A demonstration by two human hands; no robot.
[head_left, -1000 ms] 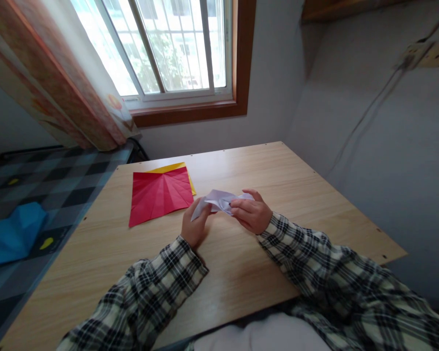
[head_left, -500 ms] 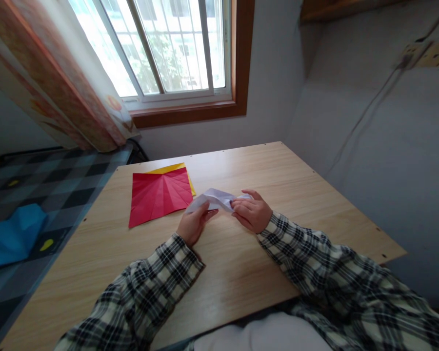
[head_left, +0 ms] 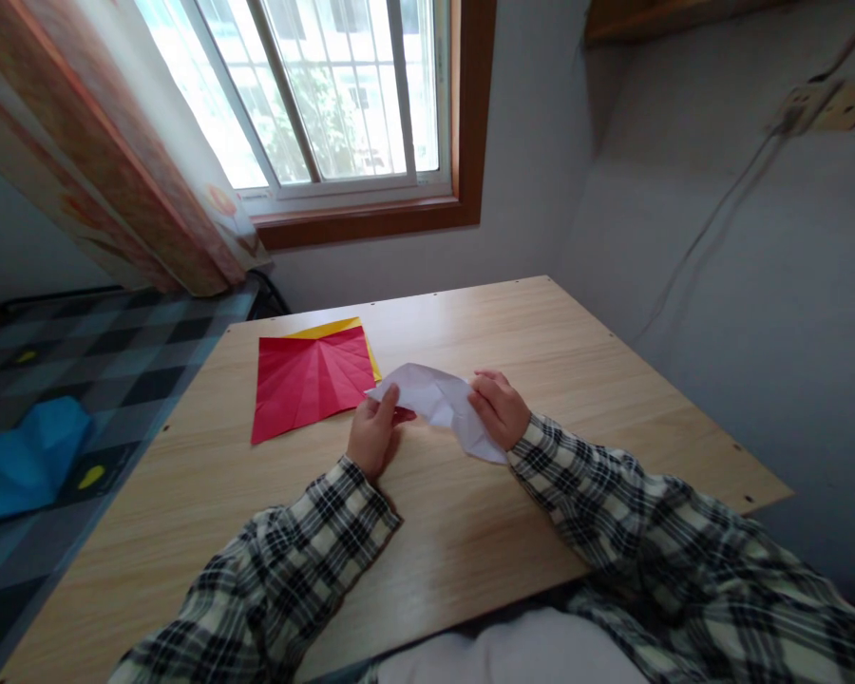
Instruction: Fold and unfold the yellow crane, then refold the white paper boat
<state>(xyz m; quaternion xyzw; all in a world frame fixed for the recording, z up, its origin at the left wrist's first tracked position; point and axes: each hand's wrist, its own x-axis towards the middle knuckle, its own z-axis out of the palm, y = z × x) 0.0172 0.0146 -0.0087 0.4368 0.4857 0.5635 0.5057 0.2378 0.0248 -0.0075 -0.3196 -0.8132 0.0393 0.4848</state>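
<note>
A creased sheet of white paper [head_left: 431, 391] is stretched between my two hands above the wooden table [head_left: 456, 551]. My left hand [head_left: 372, 432] pinches its left end, thumb on top and fingers underneath. At the other end, my right hand [head_left: 500, 407] is closed on the paper's upper right edge, and a flap hangs down below those fingers. Just beyond my left hand lies a red sheet of paper [head_left: 312, 380] with fan-like creases, on top of a yellow sheet [head_left: 338, 328].
On the checked bedspread [head_left: 149, 332] left of the table rests a folded blue paper [head_left: 39, 451]. A curtain [head_left: 135, 142] and a barred window [head_left: 328, 95] are behind. A cord [head_left: 719, 214] runs down the right wall from a socket [head_left: 802, 104].
The white paper has been opened out wider, with a flap now hanging on its right side. My right hand has shifted its hold slightly, and the fingers of both hands have moved.
</note>
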